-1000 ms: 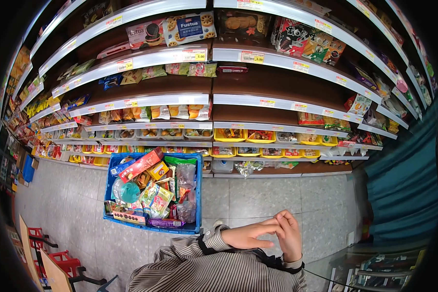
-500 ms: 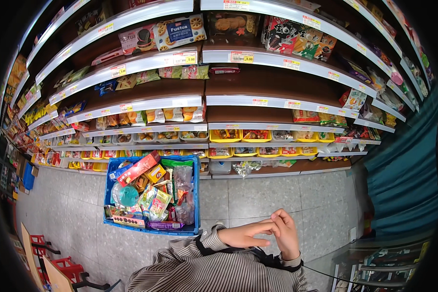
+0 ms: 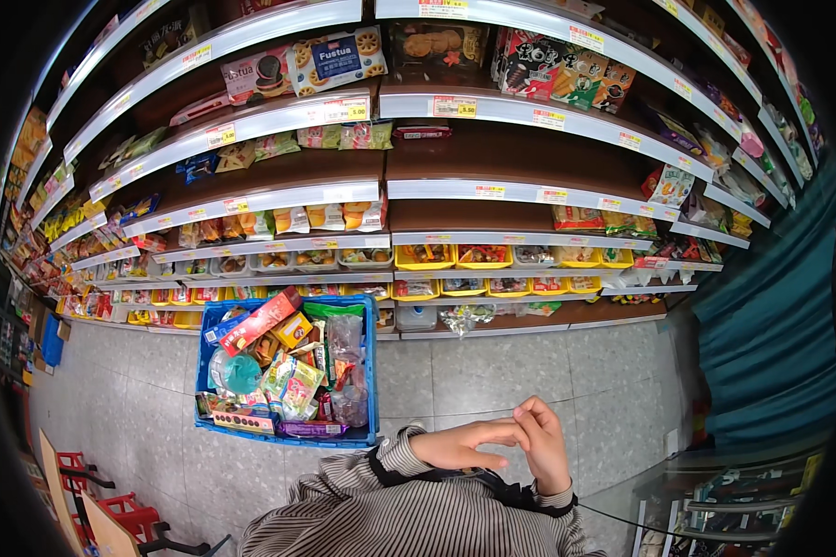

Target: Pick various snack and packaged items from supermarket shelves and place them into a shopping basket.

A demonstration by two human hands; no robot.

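In front of my body, my left hand (image 3: 462,446) and my right hand (image 3: 544,447) meet at the fingers. The left one stretches its fingers to the right, with its thumb held apart. My right hand is raised, fingers loosely bent, touching the left fingertips. No object shows in either hand. Nearest to them, to the left on the floor, stands a blue plastic crate (image 3: 372,371). It is heaped with packaged snacks: a long red box (image 3: 261,321), a yellow pack (image 3: 293,330), a round tub with a teal top (image 3: 241,373) and a clear plastic package (image 3: 346,336).
Ahead rise brown store shelves (image 3: 520,160) carrying biscuit boxes (image 3: 337,59) and bagged snacks. Yellow bins (image 3: 424,256) line the lower levels. A teal curtain (image 3: 771,343) hangs at right, above a low rack (image 3: 734,506). Red-framed items (image 3: 125,512) stand at lower left.
The view has shifted slightly, so the shelves and crate appear a little farther left. My hands keep nearly the same pose, fingers still touching.
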